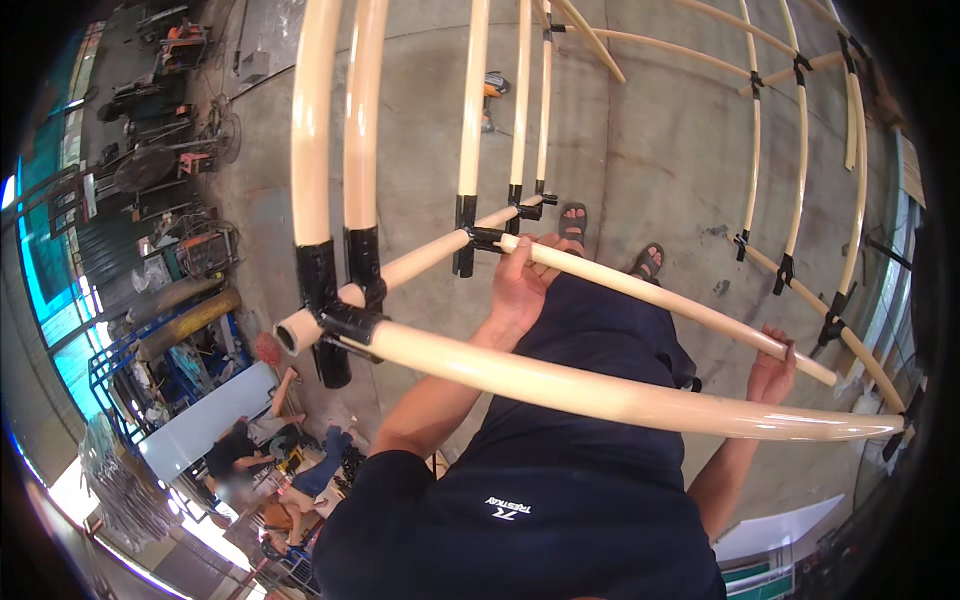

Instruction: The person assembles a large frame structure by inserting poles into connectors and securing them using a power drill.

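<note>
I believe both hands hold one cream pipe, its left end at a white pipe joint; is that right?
Not quite: the head view shows a black pipe joint, not white; the left hand and right hand do hold the cream pipe.

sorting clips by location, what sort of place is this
Probably a workshop: there's a bare concrete floor, what looks like a power drill lying on it, and a pipe frame with black joints.

Workshop: concrete floor (420, 130), power drill (495, 85) on it, dark machinery (145, 168) along left, jointed pipe framework (540, 381).
</note>
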{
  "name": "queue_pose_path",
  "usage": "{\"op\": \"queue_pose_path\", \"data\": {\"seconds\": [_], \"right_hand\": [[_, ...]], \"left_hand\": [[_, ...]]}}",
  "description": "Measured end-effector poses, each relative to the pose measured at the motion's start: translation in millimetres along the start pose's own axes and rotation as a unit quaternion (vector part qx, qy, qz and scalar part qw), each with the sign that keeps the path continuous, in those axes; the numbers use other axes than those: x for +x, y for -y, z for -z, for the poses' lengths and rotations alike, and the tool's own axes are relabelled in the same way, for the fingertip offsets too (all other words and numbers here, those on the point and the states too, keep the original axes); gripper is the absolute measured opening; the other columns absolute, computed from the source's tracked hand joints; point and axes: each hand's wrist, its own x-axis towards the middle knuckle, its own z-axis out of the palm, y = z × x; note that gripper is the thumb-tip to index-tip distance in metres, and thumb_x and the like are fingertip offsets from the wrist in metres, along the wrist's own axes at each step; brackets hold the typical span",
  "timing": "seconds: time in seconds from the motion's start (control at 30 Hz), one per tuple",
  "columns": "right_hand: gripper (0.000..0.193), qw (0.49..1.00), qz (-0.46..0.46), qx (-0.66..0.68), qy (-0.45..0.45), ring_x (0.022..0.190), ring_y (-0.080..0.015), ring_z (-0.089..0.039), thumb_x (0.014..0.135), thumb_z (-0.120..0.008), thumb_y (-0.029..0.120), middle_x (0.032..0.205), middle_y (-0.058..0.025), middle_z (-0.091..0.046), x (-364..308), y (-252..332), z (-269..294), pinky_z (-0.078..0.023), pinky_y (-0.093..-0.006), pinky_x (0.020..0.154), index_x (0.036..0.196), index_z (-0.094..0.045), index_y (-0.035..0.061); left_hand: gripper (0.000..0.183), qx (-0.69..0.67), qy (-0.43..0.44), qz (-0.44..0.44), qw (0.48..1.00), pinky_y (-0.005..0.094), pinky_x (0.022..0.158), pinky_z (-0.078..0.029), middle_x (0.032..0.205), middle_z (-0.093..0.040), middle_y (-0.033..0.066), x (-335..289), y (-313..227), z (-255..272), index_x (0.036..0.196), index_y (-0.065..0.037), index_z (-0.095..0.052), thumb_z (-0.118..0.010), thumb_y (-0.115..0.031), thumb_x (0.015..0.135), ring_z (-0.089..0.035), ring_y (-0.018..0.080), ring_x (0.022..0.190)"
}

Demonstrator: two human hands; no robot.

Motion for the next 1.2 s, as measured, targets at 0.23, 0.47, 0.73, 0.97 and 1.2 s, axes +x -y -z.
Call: {"op": "queue_pose_path", "data": {"seconds": [0.23, 0.47, 0.73, 0.97, 1.2], "right_hand": [[0.042, 0.999, -0.018, -0.035, 0.022, 0.118, -0.0312, -0.061, 0.099, -0.056, 0.04, 0.117, -0.0167, -0.069, 18.7, -19.2, -17.3, -0.042, -0.0485, 0.109, 0.114, -0.068, 0.0025], [0.036, 0.99, -0.108, -0.046, -0.074, 0.103, -0.0297, -0.067, 0.1, -0.06, 0.035, 0.106, -0.0193, -0.068, 19.9, 23.4, -47.7, -0.057, -0.0513, 0.089, 0.105, -0.062, -0.0003], [0.047, 0.97, -0.201, -0.135, -0.015, 0.099, -0.023, -0.066, 0.101, -0.055, 0.045, 0.114, -0.0078, -0.065, 12.2, 4.1, -29.5, -0.057, -0.0419, 0.075, 0.13, -0.051, 0.0087], [0.037, 0.969, -0.218, -0.116, 0.012, 0.081, -0.0182, -0.066, 0.102, -0.056, 0.039, 0.099, -0.0088, -0.069, 20.7, -4.9, -17.0, -0.057, -0.0341, 0.064, 0.11, -0.062, 0.0036], [0.031, 0.953, -0.231, -0.186, 0.064, 0.083, -0.0183, -0.069, 0.097, -0.063, 0.028, 0.097, -0.0089, -0.071, 26.8, 14.4, -3.2, -0.058, -0.0355, 0.065, 0.115, -0.064, 0.0024]], "left_hand": [[0.018, 0.499, 0.175, -0.024, 0.849, 0.0308, 0.082, -0.057, 0.094, -0.072, 0.0111, -56.4, 16.1, -24.4, 0.106, 0.002, -0.064, -0.059, -0.015, 0.102, -0.07, 0.0173, 0.089], [0.037, 0.682, 0.482, -0.24, 0.494, 0.0413, 0.093, -0.05, 0.111, -0.069, 0.0145, -62.3, 167.3, -281.1, 0.115, -0.004, -0.065, -0.07, -0.029, 0.089, -0.064, 0.0339, 0.107], [0.049, 0.747, 0.51, -0.204, 0.374, 0.0412, 0.095, -0.05, 0.116, -0.07, 0.0179, -2.7, 416.8, -330.6, 0.125, -0.007, -0.066, -0.07, -0.041, 0.089, -0.067, 0.0337, 0.106], [0.038, 0.744, 0.523, -0.004, 0.415, 0.0391, 0.082, -0.052, 0.096, -0.07, 0.019, 17.5, 421.7, -323.1, 0.12, -0.002, -0.062, -0.055, -0.034, 0.1, -0.069, 0.0259, 0.093], [0.045, 0.766, 0.478, 0.032, 0.429, 0.0378, 0.078, -0.052, 0.102, -0.068, 0.0174, -23.6, 418.2, -351.4, 0.128, 0.0, -0.053, -0.062, -0.034, 0.099, -0.068, 0.0212, 0.087]]}}
